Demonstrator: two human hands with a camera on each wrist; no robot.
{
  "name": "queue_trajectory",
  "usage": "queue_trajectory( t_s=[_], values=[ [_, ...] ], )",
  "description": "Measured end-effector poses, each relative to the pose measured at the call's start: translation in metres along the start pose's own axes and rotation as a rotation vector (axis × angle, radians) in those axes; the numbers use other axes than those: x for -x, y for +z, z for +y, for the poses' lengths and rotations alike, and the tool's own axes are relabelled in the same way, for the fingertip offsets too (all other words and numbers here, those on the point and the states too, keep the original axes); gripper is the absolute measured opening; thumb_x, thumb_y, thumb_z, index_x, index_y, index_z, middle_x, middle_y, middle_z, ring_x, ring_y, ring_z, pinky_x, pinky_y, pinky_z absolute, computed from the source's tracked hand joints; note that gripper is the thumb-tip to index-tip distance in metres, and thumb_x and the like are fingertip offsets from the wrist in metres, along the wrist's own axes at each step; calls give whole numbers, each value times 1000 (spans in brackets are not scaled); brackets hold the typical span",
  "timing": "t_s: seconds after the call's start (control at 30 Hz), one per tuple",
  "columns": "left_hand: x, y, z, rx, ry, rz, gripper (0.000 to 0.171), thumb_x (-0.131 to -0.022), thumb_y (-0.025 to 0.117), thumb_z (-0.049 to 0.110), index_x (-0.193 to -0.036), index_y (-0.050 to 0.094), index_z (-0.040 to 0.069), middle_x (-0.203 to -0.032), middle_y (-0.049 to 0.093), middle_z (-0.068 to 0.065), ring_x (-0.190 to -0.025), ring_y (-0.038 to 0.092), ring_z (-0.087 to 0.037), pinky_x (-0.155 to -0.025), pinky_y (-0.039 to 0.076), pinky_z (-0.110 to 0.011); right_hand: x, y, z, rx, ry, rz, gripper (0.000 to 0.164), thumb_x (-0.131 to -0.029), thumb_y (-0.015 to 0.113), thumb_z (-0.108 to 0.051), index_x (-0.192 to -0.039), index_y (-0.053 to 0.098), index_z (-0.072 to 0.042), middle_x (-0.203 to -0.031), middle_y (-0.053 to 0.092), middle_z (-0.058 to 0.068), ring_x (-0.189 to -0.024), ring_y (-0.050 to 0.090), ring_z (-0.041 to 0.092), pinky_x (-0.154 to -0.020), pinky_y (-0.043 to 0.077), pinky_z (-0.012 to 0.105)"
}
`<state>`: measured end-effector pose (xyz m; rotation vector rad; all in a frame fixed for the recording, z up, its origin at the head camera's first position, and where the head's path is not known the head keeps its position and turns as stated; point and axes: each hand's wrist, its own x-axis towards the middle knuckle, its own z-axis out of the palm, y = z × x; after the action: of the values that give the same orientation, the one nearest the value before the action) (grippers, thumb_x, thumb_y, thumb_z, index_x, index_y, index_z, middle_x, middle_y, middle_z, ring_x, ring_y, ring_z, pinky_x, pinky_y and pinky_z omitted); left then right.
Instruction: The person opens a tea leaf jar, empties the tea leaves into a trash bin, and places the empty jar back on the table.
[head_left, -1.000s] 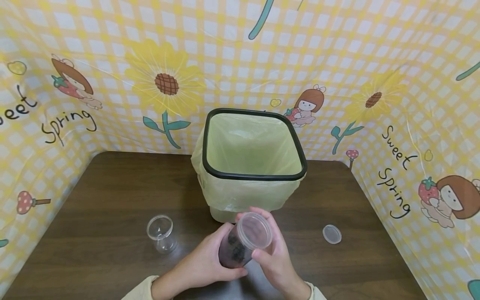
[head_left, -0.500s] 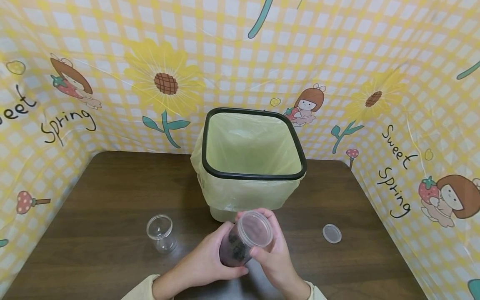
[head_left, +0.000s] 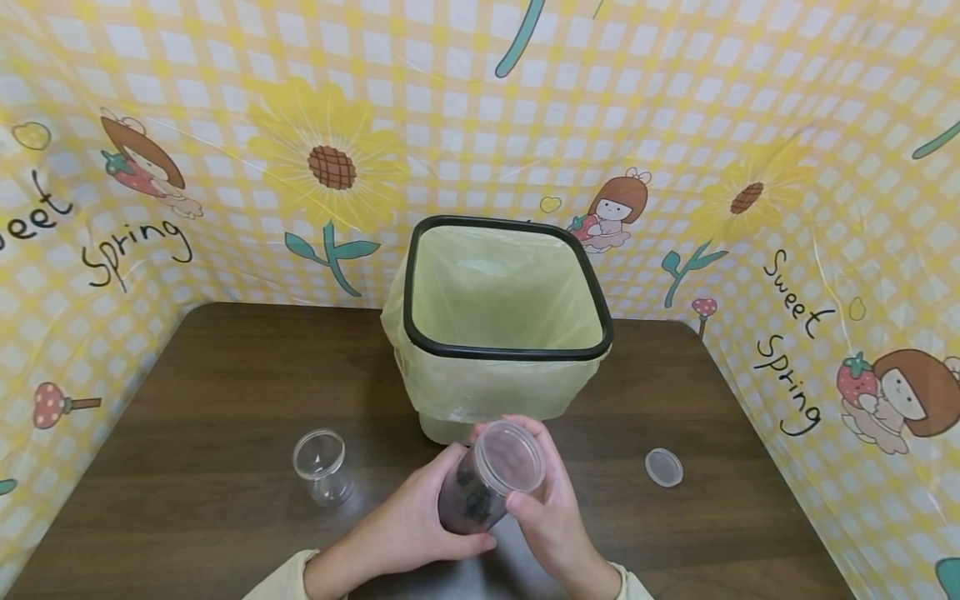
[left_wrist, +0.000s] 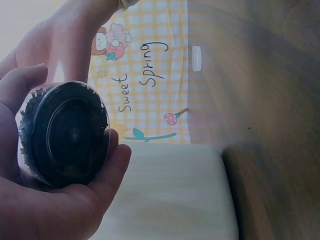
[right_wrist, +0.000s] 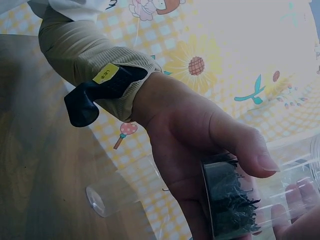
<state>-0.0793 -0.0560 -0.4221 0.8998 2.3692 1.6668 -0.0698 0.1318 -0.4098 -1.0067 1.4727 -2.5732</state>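
Observation:
A clear plastic jar (head_left: pixel 474 492) is held tilted low in front of the bin. Dark, dry shreds that look like loose tea leaves (right_wrist: pixel 230 205) lie packed towards its bottom. My left hand (head_left: pixel 416 521) grips the jar's lower body, thumb on the near side. Around the upper rim curls my right hand (head_left: pixel 553 521), its thumb pressing the near edge. A translucent lid (head_left: pixel 513 457) appears to cover the jar's mouth. In the left wrist view the jar's round base (left_wrist: pixel 72 135) faces the camera, with dark contents behind it.
Behind the hands stands a bin (head_left: pixel 510 354) with a black rim and pale yellow-green liner. An uncovered clear jar (head_left: pixel 324 468) stands on the brown table (head_left: pixel 225 400) at the left. A loose translucent lid (head_left: pixel 664 468) lies at the right. Patterned cloth (head_left: pixel 480 125) surrounds the table.
My right thumb has shifted slightly along the jar's rim. The jar and my left hand stay almost in place.

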Motion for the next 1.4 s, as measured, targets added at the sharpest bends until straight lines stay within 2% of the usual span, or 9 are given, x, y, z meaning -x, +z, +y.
queue_trajectory(
  t_s=[0.27, 0.47, 0.67, 0.83, 0.97, 1.17, 1.4],
  values=[
    [1, 0, 0, 2, -2, 1, 61, -72, 92, 29, -119, 54, 26, -106, 63, 13, -93, 60, -7, -83, 50, -28, 1, -2, 0, -15, 6, -13, 60, -98, 62, -17, -148, 34, 2, -144, 53, 23, -132, 52, 27, -110, 41, 36],
    [1, 0, 0, 20, -5, -5, 61, -72, 92, 27, -119, 53, 25, -106, 64, 12, -93, 60, -8, -83, 50, -28, 2, -1, -1, -22, 6, -23, 67, -100, 61, -20, -153, 27, 4, -145, 52, 22, -135, 51, 29, -112, 39, 36],
    [1, 0, 0, 20, -9, -5, 62, -72, 92, 27, -120, 53, 25, -108, 64, 12, -94, 60, -8, -85, 50, -28, 2, 1, 1, 4, -10, -1, 82, -97, 71, -31, -155, 23, 0, -145, 54, 19, -134, 52, 26, -112, 40, 35],
    [1, 2, -1, 2, 11, 6, 62, -72, 92, 26, -120, 53, 24, -107, 64, 12, -93, 61, -7, -84, 51, -28, 2, 6, 3, 56, -20, 51, 89, -92, 77, -31, -155, 21, -1, -141, 56, 17, -130, 55, 23, -110, 42, 32],
    [1, 2, -3, 0, 26, 12, 62, -72, 92, 26, -120, 53, 24, -107, 64, 12, -94, 61, -7, -84, 51, -28, 2, 10, 3, 87, -21, 94, 84, -91, 78, -27, -152, 26, -2, -138, 58, 16, -127, 56, 23, -107, 43, 30],
    [2, 3, -4, -9, 34, 15, 59, -73, 92, 26, -118, 53, 23, -105, 63, 12, -93, 60, -6, -83, 51, -28, 3, 11, 2, 88, -22, 110, 63, -93, 76, -14, -140, 35, -4, -137, 58, 18, -128, 56, 25, -107, 43, 31],
    [2, 2, -4, 2, 20, 13, 60, -72, 92, 27, -118, 54, 23, -105, 64, 11, -92, 60, -7, -83, 51, -28, 3, 9, 1, 91, -13, 97, 57, -95, 73, -15, -138, 38, -2, -139, 56, 21, -129, 55, 25, -108, 43, 33]
  ],
)
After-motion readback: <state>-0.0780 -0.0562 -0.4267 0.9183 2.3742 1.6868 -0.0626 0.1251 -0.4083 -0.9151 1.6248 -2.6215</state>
